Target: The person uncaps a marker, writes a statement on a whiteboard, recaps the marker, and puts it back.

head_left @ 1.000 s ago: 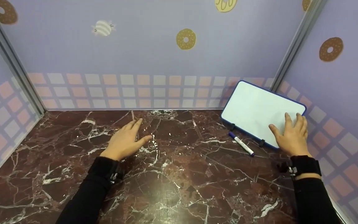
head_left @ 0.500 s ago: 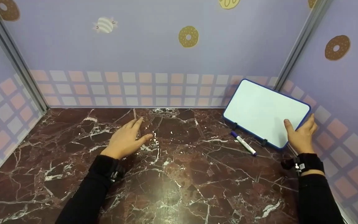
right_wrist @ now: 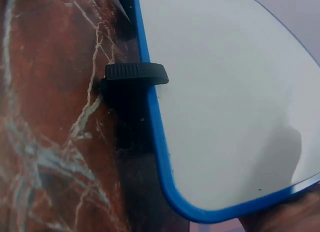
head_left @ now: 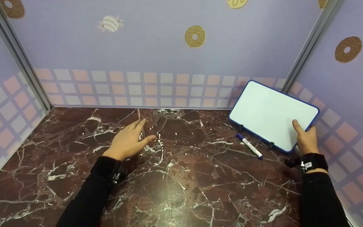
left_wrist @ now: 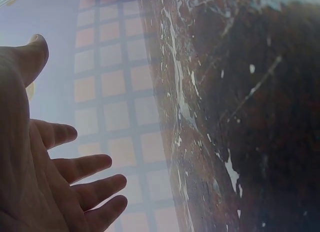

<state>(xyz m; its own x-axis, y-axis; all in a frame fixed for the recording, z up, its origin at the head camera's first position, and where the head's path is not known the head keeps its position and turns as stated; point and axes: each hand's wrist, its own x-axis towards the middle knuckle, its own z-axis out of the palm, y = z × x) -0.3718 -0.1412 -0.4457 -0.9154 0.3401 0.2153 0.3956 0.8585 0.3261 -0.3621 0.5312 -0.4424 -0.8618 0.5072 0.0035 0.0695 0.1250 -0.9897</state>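
A small whiteboard (head_left: 273,113) with a blue frame leans tilted in the right rear corner, propped on black feet (head_left: 271,144). My right hand (head_left: 307,140) grips its right edge, the thumb over the white face and the fingers behind, mostly hidden by the board. Up close in the right wrist view, the blue rim (right_wrist: 162,157) and one black foot (right_wrist: 135,75) show, with part of the hand blurred at the lower right. My left hand (head_left: 127,142) lies relaxed and holds nothing, over the left-middle of the table. In the left wrist view its fingers (left_wrist: 92,187) are spread apart.
A white marker (head_left: 250,146) with a purple cap lies on the dark red marble-patterned table (head_left: 181,179), just in front of the whiteboard. Purple walls (head_left: 143,47) with a checkered band enclose the back and both sides.
My right hand has gone from in front of the whiteboard's face to its right edge, its fingers passing behind. The left hand stays put. The head view has shifted slightly.
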